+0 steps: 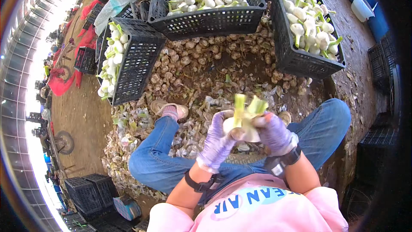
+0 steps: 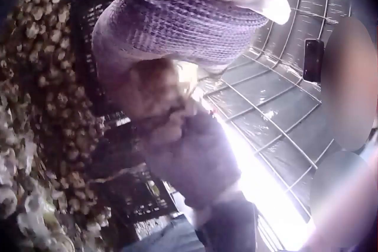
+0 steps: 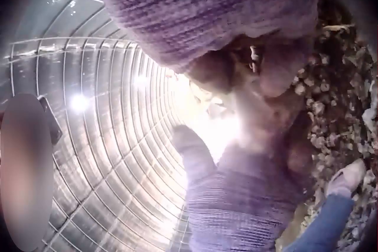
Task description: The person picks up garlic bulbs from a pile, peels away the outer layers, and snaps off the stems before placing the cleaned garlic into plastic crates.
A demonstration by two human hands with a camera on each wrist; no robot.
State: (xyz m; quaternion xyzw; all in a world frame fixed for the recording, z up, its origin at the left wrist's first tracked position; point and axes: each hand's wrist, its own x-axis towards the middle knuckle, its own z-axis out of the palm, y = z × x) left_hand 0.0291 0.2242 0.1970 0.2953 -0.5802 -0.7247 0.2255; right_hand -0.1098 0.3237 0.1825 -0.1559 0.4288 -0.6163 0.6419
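Observation:
In the head view, garlic bulbs (image 1: 232, 124) with short green stems (image 1: 257, 106) are held up between both gloved hands; some outlines are motion-blurred. The left hand (image 1: 217, 142) curls its fingers and thumb round the garlic from the left. From the other side the right hand (image 1: 275, 134) pinches the pale garlic near the stems. Close up in the left wrist view, the left hand's purple knit glove (image 2: 177, 30) has dirty, blurred fingertips. The right wrist view shows the right hand (image 3: 218, 18) above the left, fingers near each other; glare hides much of the garlic.
Black crates of trimmed garlic stand at left (image 1: 138, 56), centre (image 1: 206, 26) and right (image 1: 300, 62). Unprocessed bulbs (image 1: 171, 60) and loose peelings (image 1: 124, 154) cover the ground round the person's legs. Stacked empty-looking crates (image 1: 88, 193) are at lower left.

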